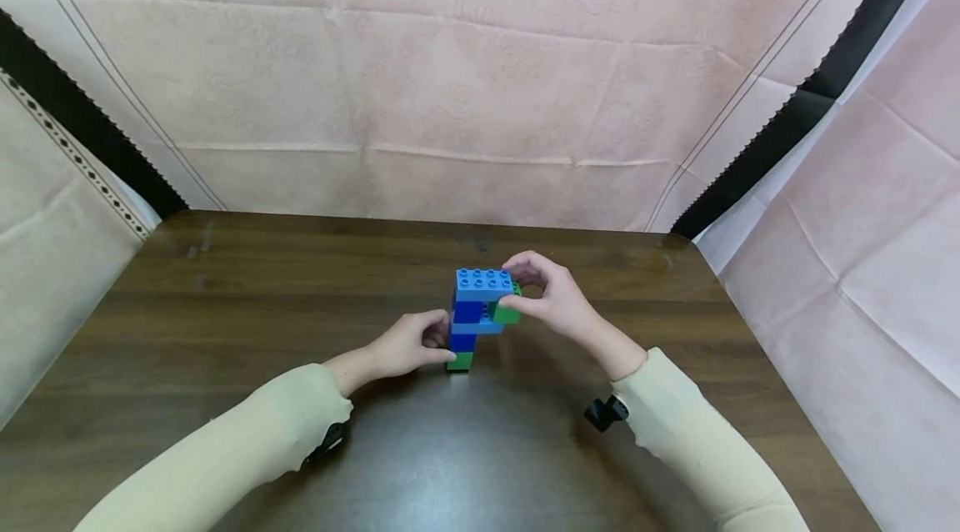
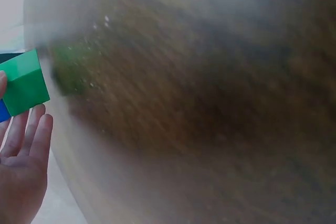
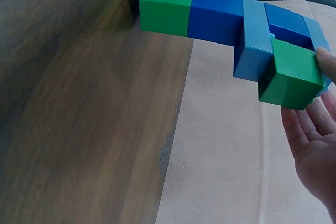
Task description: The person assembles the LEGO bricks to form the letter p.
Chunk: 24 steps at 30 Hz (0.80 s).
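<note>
A tower of toy building bricks stands upright between the hands, above or on the table. From the bottom up come a green brick (image 1: 459, 362), a dark blue brick (image 1: 462, 343), a light blue brick (image 1: 477, 327), another dark blue brick (image 1: 468, 312) and a wide light blue brick (image 1: 483, 285). My left hand (image 1: 408, 343) holds the tower low down, thumb near the bottom green brick. My right hand (image 1: 551, 294) pinches a second green brick (image 3: 294, 74), which sits between the two light blue layers on the right side. Whether the base touches the table cannot be told.
The brown wooden table (image 1: 315, 282) spreads around the hands. A pale patterned cloth (image 1: 450, 82) hangs behind its far edge, with black strips at both sides. Black wrist cameras (image 1: 606, 413) sit at the cream sleeves.
</note>
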Each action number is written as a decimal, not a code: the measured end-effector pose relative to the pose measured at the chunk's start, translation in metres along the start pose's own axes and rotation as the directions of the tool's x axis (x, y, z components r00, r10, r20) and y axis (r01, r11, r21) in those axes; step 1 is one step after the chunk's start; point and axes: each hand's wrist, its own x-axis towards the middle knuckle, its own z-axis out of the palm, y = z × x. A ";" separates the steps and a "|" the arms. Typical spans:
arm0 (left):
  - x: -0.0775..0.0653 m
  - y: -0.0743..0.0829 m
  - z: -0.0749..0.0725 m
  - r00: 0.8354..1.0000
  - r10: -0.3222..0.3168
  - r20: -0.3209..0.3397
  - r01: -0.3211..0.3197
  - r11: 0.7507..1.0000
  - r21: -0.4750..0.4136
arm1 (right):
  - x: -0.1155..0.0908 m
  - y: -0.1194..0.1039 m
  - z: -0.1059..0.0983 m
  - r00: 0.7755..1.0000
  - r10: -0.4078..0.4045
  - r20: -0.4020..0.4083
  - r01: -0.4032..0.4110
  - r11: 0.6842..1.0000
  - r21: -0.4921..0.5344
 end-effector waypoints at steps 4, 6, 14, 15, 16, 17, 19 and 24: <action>-0.003 0.005 0.002 1.000 -0.013 0.008 0.013 1.000 -0.022 | 0.001 0.000 -0.002 0.999 0.015 -0.031 -0.014 1.000 0.020; -0.003 0.006 0.004 1.000 -0.016 0.012 0.016 0.999 -0.035 | 0.002 0.000 -0.003 0.999 0.017 -0.038 -0.016 1.000 0.024; -0.003 0.009 0.005 0.999 -0.024 0.035 0.028 0.995 -0.095 | 0.006 0.000 -0.005 0.998 0.033 -0.062 -0.032 0.999 0.015; -0.003 0.010 0.004 0.999 -0.026 0.036 0.030 0.995 -0.098 | 0.007 0.001 -0.005 0.997 0.036 -0.067 -0.035 0.999 0.015; -0.003 0.011 0.004 0.999 -0.031 0.036 0.034 0.994 -0.103 | 0.008 0.001 -0.005 0.997 0.040 -0.073 -0.039 0.999 0.016; -0.003 0.012 0.004 0.999 -0.037 0.036 0.040 0.993 -0.106 | 0.009 0.001 -0.005 0.996 0.046 -0.079 -0.044 0.999 0.019; -0.003 0.015 0.004 0.998 -0.048 0.041 0.053 0.992 -0.118 | 0.011 0.002 -0.005 0.994 0.056 -0.092 -0.054 0.998 0.020; -0.002 0.020 0.006 0.997 -0.061 0.056 0.068 0.989 -0.131 | 0.017 0.008 -0.004 0.990 0.096 -0.103 -0.096 0.995 0.006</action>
